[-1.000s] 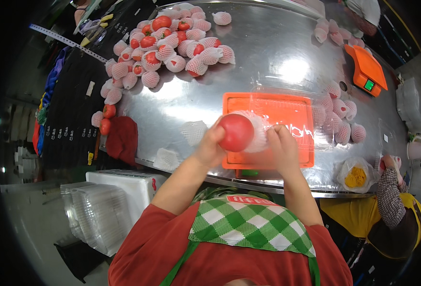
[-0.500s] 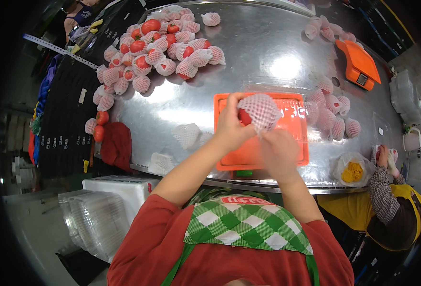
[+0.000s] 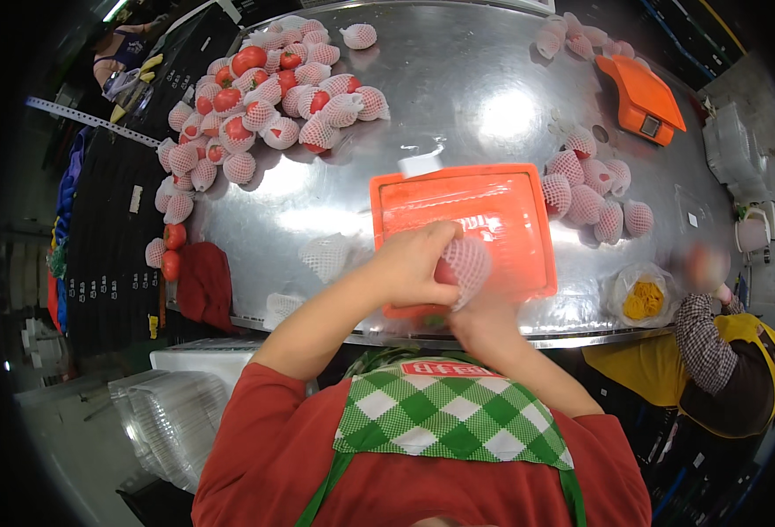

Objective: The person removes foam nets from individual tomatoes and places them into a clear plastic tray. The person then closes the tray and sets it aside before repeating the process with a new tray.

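Note:
My left hand is closed around a tomato in a pink-white foam net sleeve, held over the near part of an orange tray-like platform. Red skin shows beside my fingers where the net leaves it bare. My right hand is at the lower end of the netted tomato; motion smears it and its fingers are mostly hidden. Clear plastic, shiny with reflections, lies over the orange platform. Empty foam nets rest on the steel table to the left of my left forearm.
A heap of netted tomatoes covers the far left. More netted tomatoes sit right of the platform, near an orange scale. A bag with yellow contents lies near a co-worker's checked sleeve. Clear plastic boxes stand lower left.
Both my hands and the netted tomato have come lower, nearer my body. A small white piece now shows at the platform's far edge. The co-worker's hand holds up a blurred reddish round thing.

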`<state>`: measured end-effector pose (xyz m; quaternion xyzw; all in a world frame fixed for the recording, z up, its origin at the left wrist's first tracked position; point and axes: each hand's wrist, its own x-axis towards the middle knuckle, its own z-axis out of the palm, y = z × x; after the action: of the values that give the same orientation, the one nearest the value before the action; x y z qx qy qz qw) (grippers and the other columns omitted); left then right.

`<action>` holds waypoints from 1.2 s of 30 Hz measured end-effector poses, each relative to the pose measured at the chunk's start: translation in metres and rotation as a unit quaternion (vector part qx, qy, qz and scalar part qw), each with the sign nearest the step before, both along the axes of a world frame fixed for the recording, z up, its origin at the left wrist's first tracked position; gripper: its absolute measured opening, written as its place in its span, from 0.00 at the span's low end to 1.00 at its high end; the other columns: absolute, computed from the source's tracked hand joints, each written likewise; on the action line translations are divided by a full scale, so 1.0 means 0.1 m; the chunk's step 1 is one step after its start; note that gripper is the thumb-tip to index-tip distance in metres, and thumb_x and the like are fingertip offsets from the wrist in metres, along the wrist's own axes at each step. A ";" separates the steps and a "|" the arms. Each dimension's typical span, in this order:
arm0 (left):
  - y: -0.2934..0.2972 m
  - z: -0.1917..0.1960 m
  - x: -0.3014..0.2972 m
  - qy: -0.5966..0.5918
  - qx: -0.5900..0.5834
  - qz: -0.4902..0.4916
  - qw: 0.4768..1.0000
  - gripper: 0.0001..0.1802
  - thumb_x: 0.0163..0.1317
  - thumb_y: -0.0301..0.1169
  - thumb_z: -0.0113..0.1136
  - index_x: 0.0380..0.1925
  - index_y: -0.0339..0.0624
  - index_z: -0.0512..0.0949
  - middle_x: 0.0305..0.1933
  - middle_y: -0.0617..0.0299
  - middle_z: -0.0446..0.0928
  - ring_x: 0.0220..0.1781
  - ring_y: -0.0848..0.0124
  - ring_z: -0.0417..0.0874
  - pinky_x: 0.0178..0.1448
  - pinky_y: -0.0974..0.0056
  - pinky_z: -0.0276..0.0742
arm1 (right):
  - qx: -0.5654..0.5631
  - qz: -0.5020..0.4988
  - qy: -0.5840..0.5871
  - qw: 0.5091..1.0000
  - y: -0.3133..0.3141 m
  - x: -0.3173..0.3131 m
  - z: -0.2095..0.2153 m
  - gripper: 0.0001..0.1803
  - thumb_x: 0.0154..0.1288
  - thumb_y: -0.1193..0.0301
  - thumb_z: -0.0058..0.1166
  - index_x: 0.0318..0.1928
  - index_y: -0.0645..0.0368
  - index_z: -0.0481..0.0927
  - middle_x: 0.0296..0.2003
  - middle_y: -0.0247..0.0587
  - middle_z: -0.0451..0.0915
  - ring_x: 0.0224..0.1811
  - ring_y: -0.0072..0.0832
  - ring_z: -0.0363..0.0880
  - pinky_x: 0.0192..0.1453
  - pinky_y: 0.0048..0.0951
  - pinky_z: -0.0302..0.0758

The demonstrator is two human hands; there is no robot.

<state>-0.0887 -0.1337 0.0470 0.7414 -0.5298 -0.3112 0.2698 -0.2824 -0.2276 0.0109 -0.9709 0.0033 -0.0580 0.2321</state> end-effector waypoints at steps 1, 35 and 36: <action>0.02 0.02 0.01 -0.012 0.054 -0.010 0.998 0.38 0.41 0.46 0.69 0.52 0.38 0.68 0.49 0.44 0.77 0.50 0.49 0.80 0.52 0.53 0.77 | 0.055 0.018 -0.012 0.998 0.06 0.01 0.05 0.06 0.52 0.72 0.60 0.31 0.57 0.78 0.29 0.40 0.77 0.34 0.39 0.78 0.37 0.39 0.75; -0.12 -0.15 -0.10 -0.173 -0.154 -0.071 0.970 0.08 0.54 0.30 0.62 0.33 0.42 0.75 0.43 0.57 0.79 0.46 0.57 0.82 0.48 0.56 0.80 | -0.008 -0.202 0.028 0.979 -0.47 0.09 0.31 0.35 0.45 0.60 0.67 0.56 0.59 0.74 0.55 0.50 0.75 0.58 0.47 0.73 0.59 0.44 0.74; -0.03 -0.15 0.00 -0.165 -0.174 -0.044 0.970 0.10 0.54 0.30 0.63 0.35 0.42 0.76 0.44 0.56 0.79 0.48 0.56 0.82 0.49 0.56 0.80 | 0.000 -0.223 0.058 0.973 -0.50 0.06 0.34 0.35 0.46 0.60 0.66 0.56 0.59 0.74 0.55 0.51 0.75 0.58 0.46 0.73 0.58 0.44 0.74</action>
<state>-0.0884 -0.1370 0.0316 0.7004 -0.6448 -0.0991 0.2896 -0.2765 -0.2773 0.0448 -0.9475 0.2333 -0.0516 0.2123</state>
